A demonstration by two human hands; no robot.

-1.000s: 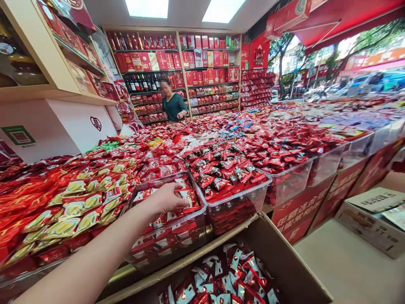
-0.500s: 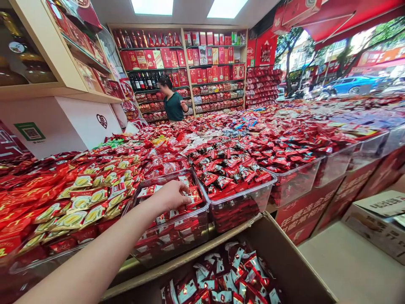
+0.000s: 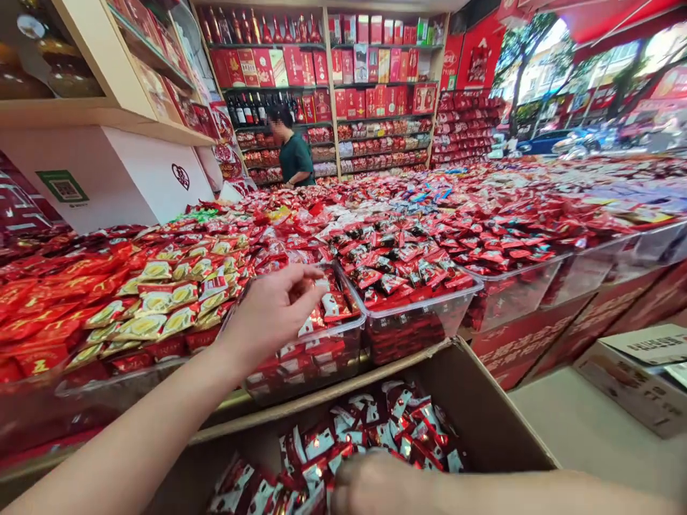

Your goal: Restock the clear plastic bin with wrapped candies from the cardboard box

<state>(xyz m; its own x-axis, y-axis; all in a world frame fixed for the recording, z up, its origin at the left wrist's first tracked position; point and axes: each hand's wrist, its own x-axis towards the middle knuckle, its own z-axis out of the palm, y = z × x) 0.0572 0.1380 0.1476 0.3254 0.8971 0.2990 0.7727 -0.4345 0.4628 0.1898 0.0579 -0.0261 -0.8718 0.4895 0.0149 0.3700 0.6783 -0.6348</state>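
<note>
My left hand hovers over a clear plastic bin with red-and-white candy packets in it. A gap shows between its thumb and curved fingers, and I see nothing held there. Below, my right hand reaches from the right into an open cardboard box. That hand is smeared by motion and its fingers are hidden. Loose red-and-white packets of the same look lie around it in the box.
Gold-and-red packets are heaped on the left. A neighbouring bin holds dark red packets. On the right lies another carton. A person in a green top stands by the back shelves.
My left hand has risen off the packets in the bin, its fingers more spread. My right hand has come into view inside the cardboard box. The person at the back has turned and lowered an arm.
</note>
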